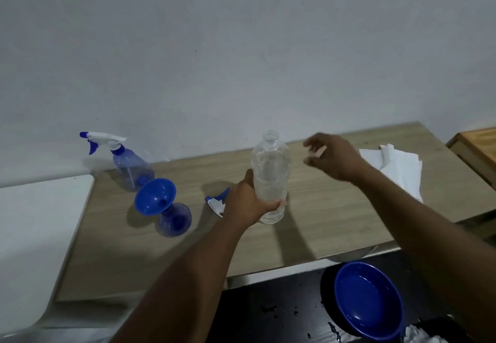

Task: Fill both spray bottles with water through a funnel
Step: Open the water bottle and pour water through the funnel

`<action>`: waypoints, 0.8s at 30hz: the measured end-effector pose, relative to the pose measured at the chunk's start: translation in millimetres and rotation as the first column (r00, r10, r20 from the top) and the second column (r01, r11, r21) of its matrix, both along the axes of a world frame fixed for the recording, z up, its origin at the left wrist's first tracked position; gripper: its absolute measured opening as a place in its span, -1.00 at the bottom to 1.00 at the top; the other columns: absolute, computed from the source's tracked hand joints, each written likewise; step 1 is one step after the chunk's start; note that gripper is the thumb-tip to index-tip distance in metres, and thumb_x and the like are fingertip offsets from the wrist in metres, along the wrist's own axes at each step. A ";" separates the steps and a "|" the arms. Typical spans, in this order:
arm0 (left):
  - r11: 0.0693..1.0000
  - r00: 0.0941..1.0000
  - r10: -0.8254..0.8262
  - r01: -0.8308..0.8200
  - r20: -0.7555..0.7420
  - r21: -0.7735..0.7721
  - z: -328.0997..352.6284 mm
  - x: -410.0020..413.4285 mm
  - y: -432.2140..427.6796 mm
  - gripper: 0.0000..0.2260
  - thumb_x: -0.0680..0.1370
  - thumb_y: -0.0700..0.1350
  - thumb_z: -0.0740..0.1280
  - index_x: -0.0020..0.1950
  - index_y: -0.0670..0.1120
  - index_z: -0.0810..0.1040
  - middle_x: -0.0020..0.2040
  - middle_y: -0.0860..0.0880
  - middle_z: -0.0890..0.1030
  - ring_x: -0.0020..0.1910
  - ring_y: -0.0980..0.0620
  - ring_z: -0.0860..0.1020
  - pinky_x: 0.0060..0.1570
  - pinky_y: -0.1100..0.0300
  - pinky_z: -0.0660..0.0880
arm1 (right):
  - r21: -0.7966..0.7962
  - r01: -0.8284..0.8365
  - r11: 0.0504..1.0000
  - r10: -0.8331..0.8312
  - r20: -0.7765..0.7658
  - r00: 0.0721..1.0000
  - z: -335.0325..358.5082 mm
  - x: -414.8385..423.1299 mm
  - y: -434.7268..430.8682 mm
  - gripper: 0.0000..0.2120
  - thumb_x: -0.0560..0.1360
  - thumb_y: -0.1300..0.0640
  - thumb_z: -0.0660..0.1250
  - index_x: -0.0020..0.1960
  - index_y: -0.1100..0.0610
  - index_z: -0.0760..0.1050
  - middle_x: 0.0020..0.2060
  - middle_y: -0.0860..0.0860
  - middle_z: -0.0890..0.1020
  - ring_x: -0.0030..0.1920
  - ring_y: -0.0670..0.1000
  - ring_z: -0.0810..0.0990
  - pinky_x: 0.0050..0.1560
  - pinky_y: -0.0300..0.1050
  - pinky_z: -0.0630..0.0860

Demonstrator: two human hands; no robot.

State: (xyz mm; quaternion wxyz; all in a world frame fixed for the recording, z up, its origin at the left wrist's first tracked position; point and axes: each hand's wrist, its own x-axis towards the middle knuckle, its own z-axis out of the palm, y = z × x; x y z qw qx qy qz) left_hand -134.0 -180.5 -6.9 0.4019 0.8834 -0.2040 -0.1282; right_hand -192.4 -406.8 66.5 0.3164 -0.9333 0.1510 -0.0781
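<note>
My left hand (245, 203) grips the lower part of a clear plastic water bottle (271, 171) that stands upright on the wooden table (335, 208), its neck uncapped. My right hand (332, 156), blurred, hovers just right of the bottle's top and pinches a small pale thing that looks like the bottle cap. A blue funnel (155, 195) sits in the neck of a headless blue spray bottle (175, 220) at the left. Behind it stands a second blue spray bottle (132, 169) with its white and blue trigger head on. A loose trigger head (216, 204) lies by my left hand.
White paper towels (397, 167) lie at the table's back right. A blue bowl (367, 299) with a little water sits on a wet dark surface (268, 313) below the table's front edge. A white surface (35, 235) adjoins the table's left side.
</note>
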 end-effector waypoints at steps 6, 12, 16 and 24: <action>1.000 0.999 -0.022 0.022 -0.024 -0.005 -7.1 -3.5 0.7 -0.17 0.23 0.17 0.62 0.39 -0.01 0.34 0.13 0.03 0.64 0.09 0.02 0.60 0.06 0.03 0.60 | 0.056 0.097 0.994 -0.072 -0.341 0.937 -147.3 -22.1 11.8 -0.64 0.48 0.17 0.43 0.27 0.07 0.51 0.15 0.09 0.63 0.05 0.08 0.58 0.09 -0.01 0.54; 0.994 0.994 -0.093 0.097 -0.060 0.056 -11.5 -6.6 13.2 -0.14 0.25 0.07 0.64 0.45 0.00 0.29 0.24 0.05 0.58 0.20 0.05 0.56 0.13 0.10 0.52 | 0.102 0.134 0.986 -0.099 -0.294 0.951 -153.4 -13.3 15.4 -0.36 0.34 0.02 0.46 0.40 -0.03 0.40 0.30 0.06 0.50 0.27 0.15 0.49 0.25 0.20 0.49; 0.990 0.994 -0.081 0.090 -0.077 0.113 -21.0 -16.0 39.0 -0.16 0.30 0.14 0.60 0.47 0.09 0.25 0.35 0.10 0.49 0.30 0.10 0.48 0.18 0.14 0.46 | 0.603 -0.042 0.797 0.103 -0.068 0.992 -92.6 -12.3 21.4 0.05 0.23 0.13 0.68 0.55 -0.12 0.15 0.47 -0.06 0.32 0.38 -0.01 0.36 0.27 0.02 0.44; 0.960 0.997 0.059 -0.045 -0.043 0.277 -45.8 -43.0 115.2 -0.56 0.51 0.06 0.41 0.36 0.11 0.42 0.10 0.14 0.58 -0.13 0.25 0.54 -0.27 0.51 0.24 | 0.562 -0.011 0.827 -0.166 0.263 0.951 -90.4 7.4 103.2 -0.06 0.13 -0.06 0.73 0.39 -0.06 0.35 0.23 -0.10 0.56 0.24 -0.05 0.57 0.19 -0.03 0.58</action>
